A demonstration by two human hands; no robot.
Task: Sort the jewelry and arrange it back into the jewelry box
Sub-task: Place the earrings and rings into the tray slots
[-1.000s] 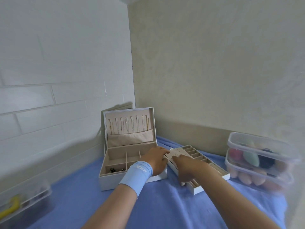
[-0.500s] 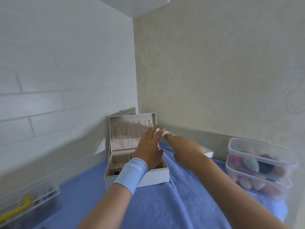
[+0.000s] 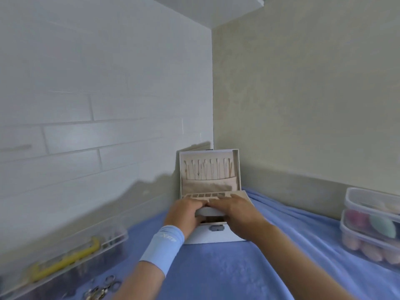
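Under my hands: the tray (image 3: 213, 199) sits on top of the jewelry box (image 3: 216, 236), right where my fingers are.
Left hand (image 3: 184, 216): it grips the near edge of the tray.
Right hand (image 3: 237, 213): it lies over the tray's right side and holds it too.
Behind my hands: the box lid (image 3: 210, 169) stands up with necklaces hanging.
Near my left elbow: loose rings (image 3: 101, 289) wait on the blue blanket (image 3: 227, 273).
Might go wrong: I think the tray could go in crooked and jam if one hand pushes harder.
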